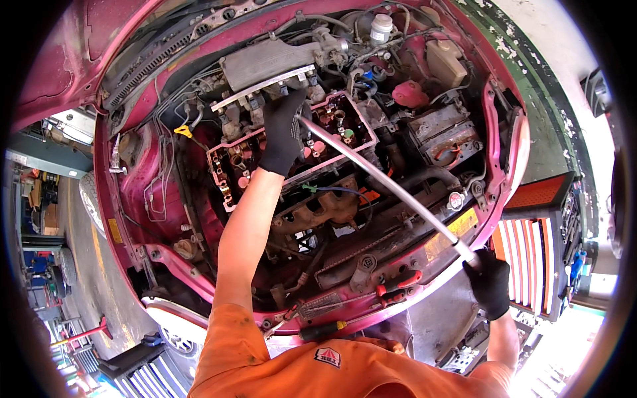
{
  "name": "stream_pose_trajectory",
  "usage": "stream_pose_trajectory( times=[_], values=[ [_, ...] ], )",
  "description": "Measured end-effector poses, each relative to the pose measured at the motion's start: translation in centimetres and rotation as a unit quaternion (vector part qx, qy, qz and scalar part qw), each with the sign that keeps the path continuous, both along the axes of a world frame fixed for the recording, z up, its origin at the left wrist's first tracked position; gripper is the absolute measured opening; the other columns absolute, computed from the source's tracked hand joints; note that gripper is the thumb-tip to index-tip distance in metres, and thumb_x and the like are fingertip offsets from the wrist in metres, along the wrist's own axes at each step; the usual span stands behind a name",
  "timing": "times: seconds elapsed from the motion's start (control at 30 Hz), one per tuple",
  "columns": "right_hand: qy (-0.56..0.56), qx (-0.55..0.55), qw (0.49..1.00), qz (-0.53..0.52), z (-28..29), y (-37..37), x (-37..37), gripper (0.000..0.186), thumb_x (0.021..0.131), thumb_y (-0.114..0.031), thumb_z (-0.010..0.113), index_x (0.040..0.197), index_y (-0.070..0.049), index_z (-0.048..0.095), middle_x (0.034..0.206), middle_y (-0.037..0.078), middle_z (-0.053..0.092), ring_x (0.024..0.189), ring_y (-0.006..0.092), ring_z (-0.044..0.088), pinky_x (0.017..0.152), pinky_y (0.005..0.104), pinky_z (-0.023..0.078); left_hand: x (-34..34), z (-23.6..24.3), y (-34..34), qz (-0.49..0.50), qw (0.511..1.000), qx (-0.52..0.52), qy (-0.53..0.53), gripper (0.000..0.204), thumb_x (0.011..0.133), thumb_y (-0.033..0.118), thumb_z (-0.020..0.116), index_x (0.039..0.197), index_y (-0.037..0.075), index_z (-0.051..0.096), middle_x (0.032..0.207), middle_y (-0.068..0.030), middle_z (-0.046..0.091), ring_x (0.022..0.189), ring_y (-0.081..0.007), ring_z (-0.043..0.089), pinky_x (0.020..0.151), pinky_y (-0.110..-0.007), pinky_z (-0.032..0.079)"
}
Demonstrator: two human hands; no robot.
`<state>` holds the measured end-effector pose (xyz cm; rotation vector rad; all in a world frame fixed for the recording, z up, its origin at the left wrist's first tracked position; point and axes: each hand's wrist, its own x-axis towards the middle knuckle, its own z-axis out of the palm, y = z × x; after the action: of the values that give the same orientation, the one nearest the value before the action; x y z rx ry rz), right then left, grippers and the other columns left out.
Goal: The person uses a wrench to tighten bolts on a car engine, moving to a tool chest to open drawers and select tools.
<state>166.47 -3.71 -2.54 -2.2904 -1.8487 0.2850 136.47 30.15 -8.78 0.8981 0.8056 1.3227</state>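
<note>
A long silver torque wrench [388, 182] slants across the red car's open engine bay, from the engine's middle down to the front right. My right hand [490, 284], in a black glove, is closed round its handle end, out past the car's front edge. At the other end my left hand [284, 129], gloved the same, is closed over the wrench's head and hides it. Beneath this hand lies the uncovered cylinder head [232, 162], with its valve gear showing inside a pale rim. What the wrench's head sits on is hidden.
Red-handled pliers [398, 284] and a black-and-yellow screwdriver [322, 330] lie on the front crossmember. The battery [444, 132] stands at the bay's right. A grey intake cover [269, 63] lies behind the cylinder head. An orange-and-white tool cabinet [531, 255] stands at the right.
</note>
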Motion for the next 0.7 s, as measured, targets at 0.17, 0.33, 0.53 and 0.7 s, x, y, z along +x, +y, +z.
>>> stream_pose_trajectory(
  times=[0.17,0.33,0.53,0.7],
  values=[
    [0.157,-0.132,0.979,-0.014,0.9,-4.2,-6.3,0.02,0.079,-0.023,0.071,0.085,-0.007,0.061,0.065,0.014,0.061,0.054,0.0314,0.061,0.052,0.0397,0.048,-0.7,-1.5,0.9,-0.073,0.996,0.014,0.043,0.031,0.082,0.024,0.063,0.057,0.006,0.054,0.051,-0.0042,0.048,0.043,-0.0143,0.045,0.043,-0.028,0.033],
    [0.441,-0.223,0.869,0.0,0.0,-7.8,-16.0,0.027,0.081,-0.026,0.071,0.091,-0.004,0.058,0.068,0.014,0.059,0.06,0.0291,0.06,0.055,0.0379,0.046,-1.7,-2.6,2.7,-0.19,0.982,-0.007,0.001,0.033,0.083,0.023,0.061,0.056,0.008,0.051,0.048,-0.0039,0.046,0.041,-0.0158,0.043,0.043,-0.029,0.032],
    [0.446,-0.15,0.882,0.007,-1.3,-9.0,-21.0,0.03,0.083,-0.027,0.069,0.092,-0.003,0.053,0.068,0.016,0.059,0.06,0.0309,0.059,0.053,0.0404,0.044,-3.3,-3.6,2.1,-0.215,0.974,-0.063,-0.041,0.035,0.085,0.022,0.059,0.054,0.011,0.046,0.046,-0.0037,0.042,0.037,-0.0169,0.039,0.039,-0.031,0.03],
    [0.579,-0.2,0.79,0.036,-2.4,-8.8,-25.4,0.031,0.085,-0.027,0.068,0.099,-0.004,0.052,0.082,0.011,0.06,0.075,0.0216,0.061,0.064,0.0368,0.047,-3.9,-5.7,3.4,-0.287,0.955,-0.032,-0.064,0.03,0.087,0.02,0.059,0.06,0.009,0.053,0.048,-0.0029,0.047,0.037,-0.0143,0.044,0.038,-0.027,0.032]
  ],
)
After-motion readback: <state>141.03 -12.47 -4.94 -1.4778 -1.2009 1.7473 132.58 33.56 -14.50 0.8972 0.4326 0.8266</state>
